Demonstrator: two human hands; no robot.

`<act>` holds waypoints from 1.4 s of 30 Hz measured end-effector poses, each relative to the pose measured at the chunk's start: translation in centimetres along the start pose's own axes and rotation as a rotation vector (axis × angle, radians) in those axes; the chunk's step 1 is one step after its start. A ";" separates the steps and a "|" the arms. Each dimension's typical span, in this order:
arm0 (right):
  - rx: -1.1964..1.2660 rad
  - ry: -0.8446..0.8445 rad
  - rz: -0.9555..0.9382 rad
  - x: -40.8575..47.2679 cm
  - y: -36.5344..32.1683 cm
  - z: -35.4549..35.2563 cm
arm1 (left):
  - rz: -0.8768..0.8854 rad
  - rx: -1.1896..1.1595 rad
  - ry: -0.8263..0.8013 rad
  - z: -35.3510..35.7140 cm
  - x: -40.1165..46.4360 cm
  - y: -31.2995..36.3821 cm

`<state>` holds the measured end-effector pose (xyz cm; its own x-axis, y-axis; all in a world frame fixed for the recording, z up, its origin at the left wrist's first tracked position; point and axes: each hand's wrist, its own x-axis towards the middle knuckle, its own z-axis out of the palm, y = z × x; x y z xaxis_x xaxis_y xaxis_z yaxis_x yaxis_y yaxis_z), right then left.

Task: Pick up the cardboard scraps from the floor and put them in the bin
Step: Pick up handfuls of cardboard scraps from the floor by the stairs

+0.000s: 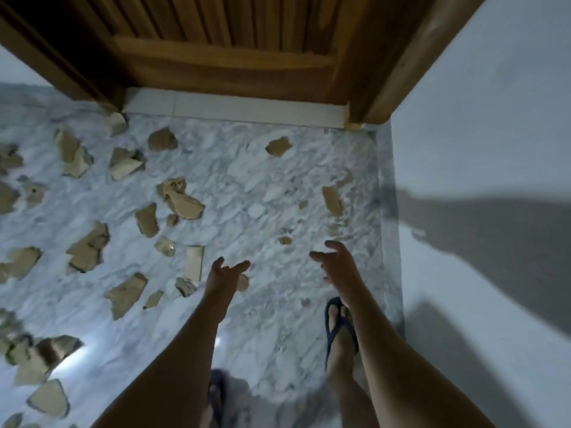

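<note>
Several torn brown cardboard scraps lie scattered over the marble floor [265,193], mostly on the left half. One pale rectangular scrap [194,263] lies just left of my left hand [224,278], and a small scrap [243,282] shows right beside that hand's fingers. My left hand is stretched forward with fingers apart, holding nothing. My right hand [338,267] is also out in front, fingers spread and empty. A tiny scrap [285,240] lies between the two hands, farther away. Another scrap [332,200] sits near the right wall. No bin is in view.
A closed wooden door [222,47] with its frame stands straight ahead behind a white threshold [234,110]. A white wall [482,156] runs along the right. My right foot in a blue flip-flop [338,332] is on the floor beneath my right arm.
</note>
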<state>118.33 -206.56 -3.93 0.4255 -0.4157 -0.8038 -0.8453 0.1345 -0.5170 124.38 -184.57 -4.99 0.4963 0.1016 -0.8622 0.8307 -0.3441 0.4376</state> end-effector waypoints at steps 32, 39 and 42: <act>-0.562 0.300 -0.412 35.1 5.5 5.7 | -0.175 -0.045 0.617 7.1 25.2 -15.4; -0.498 -0.045 -0.443 30.6 6.2 9.6 | -0.035 -0.063 0.571 7.8 24.7 -13.9; -0.612 -0.310 -0.401 29.4 7.0 10.5 | -0.002 -0.028 0.577 7.1 25.2 -12.9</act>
<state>128.31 -208.40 -34.32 0.7293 -0.0463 -0.6826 -0.5980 -0.5278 -0.6031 124.40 -184.25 -34.15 0.5455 0.5976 -0.5876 0.8342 -0.3190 0.4499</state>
